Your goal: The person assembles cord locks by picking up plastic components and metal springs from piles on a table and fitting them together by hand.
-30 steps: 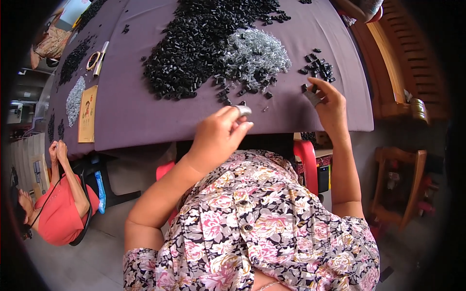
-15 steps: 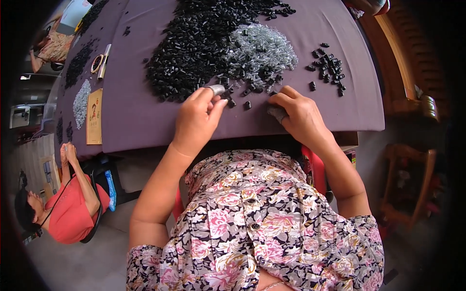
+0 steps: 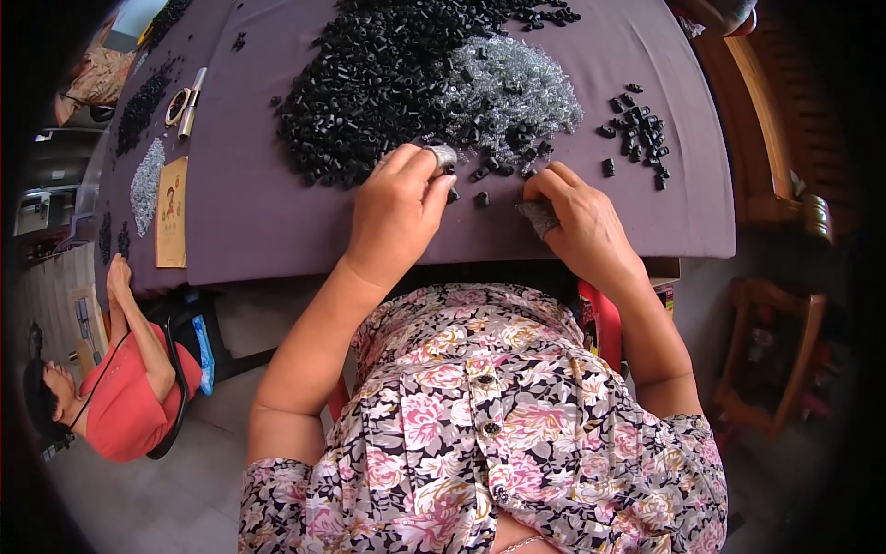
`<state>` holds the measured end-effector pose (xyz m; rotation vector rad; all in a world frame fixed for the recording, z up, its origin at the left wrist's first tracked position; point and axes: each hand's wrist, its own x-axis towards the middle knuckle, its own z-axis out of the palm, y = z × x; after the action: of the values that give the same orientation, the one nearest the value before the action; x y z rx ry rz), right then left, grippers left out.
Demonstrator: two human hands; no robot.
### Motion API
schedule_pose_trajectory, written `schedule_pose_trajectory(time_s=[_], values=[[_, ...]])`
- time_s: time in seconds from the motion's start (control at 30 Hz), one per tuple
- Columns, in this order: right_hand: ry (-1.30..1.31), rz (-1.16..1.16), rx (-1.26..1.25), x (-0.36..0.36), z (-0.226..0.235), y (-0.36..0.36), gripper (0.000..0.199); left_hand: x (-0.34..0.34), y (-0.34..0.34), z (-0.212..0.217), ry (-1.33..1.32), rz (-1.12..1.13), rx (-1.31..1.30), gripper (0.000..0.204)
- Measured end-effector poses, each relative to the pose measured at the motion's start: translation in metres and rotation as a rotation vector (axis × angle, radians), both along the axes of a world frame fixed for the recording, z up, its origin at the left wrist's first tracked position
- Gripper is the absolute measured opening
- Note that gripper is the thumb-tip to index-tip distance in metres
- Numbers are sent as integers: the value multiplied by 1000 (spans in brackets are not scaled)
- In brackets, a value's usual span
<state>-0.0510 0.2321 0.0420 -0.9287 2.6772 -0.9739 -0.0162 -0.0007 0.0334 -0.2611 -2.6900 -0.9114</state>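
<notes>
Lying loose between left grip point(image 3: 397, 210) and right grip point(image 3: 591, 220), one black piece point(image 3: 483, 198).

I've got purple-grey cloth point(image 3: 254, 217) over the tabletop point(image 3: 655, 222), and off its right edge, here's slatted wooden furniture point(image 3: 808, 102)! Past the near right corner, a wooden chair point(image 3: 800, 355) on grey floor point(image 3: 703, 305); by the near edge, I catch a red chair point(image 3: 605, 325).
</notes>
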Motion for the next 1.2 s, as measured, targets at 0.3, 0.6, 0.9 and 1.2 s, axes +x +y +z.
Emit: schedule_pose_trajectory(time_s=[0.3, 0.6, 0.9, 1.2], values=[[42, 30, 19, -3, -3, -4, 22, -1, 31, 12, 13, -108, -332, 25], [132, 48, -58, -1, -9, 3, 23, 2, 35, 0, 40, -215, -427, 18], [-185, -45, -367, 1, -20, 5, 22, 15, 34, -5, 38, -165, -405, 10], [-266, -21, -403, -2, -22, -1, 29, 25, 32, -16, 178, -144, -405, 10]])
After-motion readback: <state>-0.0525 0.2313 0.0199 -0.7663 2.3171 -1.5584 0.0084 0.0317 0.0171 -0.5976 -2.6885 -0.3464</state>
